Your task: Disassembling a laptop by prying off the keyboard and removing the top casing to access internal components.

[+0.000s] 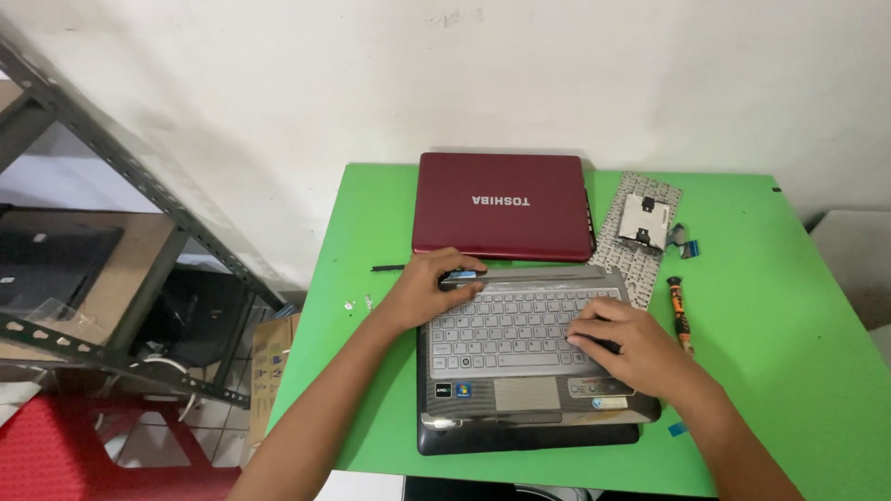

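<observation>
Keyboard [515, 327] lain crosswise; left hand [429, 283] curled on its far-left corner, right hand [624, 345] flat at near-right; nothing gripped.

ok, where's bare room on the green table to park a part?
Free patches on the green table: the right side beyond the screwdriver, and the left strip beside the left hand, apart from a thin black strip and small bits. Crowded: the middle, with grey laptop, red laptop, loose keyboard.
</observation>
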